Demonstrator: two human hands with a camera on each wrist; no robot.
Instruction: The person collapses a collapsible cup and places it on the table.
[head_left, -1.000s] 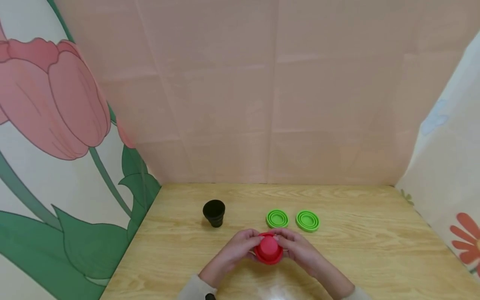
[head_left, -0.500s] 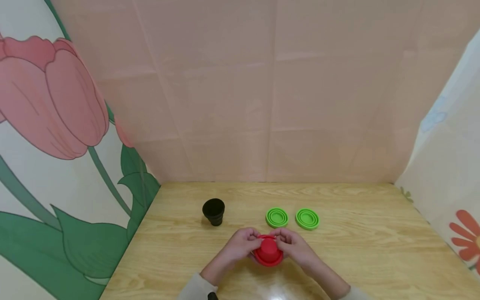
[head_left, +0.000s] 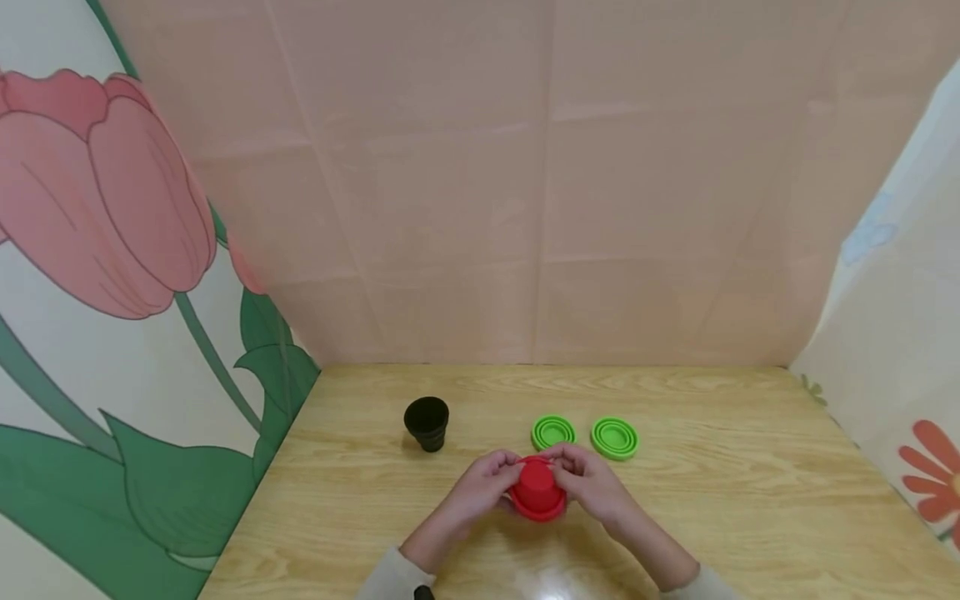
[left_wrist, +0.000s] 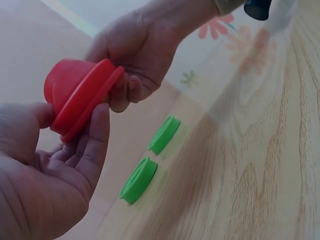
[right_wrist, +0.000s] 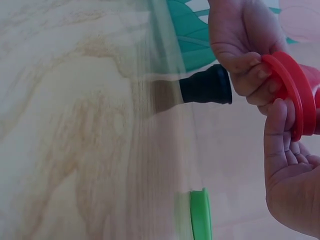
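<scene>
A red collapsible silicone cup (head_left: 537, 486) is held above the near middle of the table, its base facing up and its wide rim below. My left hand (head_left: 480, 490) grips the rim's left side, thumb on the outer wall. On the right side, my right hand (head_left: 597, 490) pinches the same cup. The left wrist view shows the red wall (left_wrist: 75, 87) bulging out from the rim, with fingers under the rim. Part of the cup is hidden by the hands in the right wrist view.
Two flattened green collapsible cups (head_left: 553, 432) (head_left: 615, 438) lie just beyond my hands. A black collapsible cup (head_left: 427, 422) stands extended and upright to the left. Printed cloth walls enclose the wooden table (head_left: 735, 483) at the back and sides.
The red cup's base stands out further from its rim than a second ago. Both hands keep hold of it, shifting slightly and tilting it. The green and black cups stay put.
</scene>
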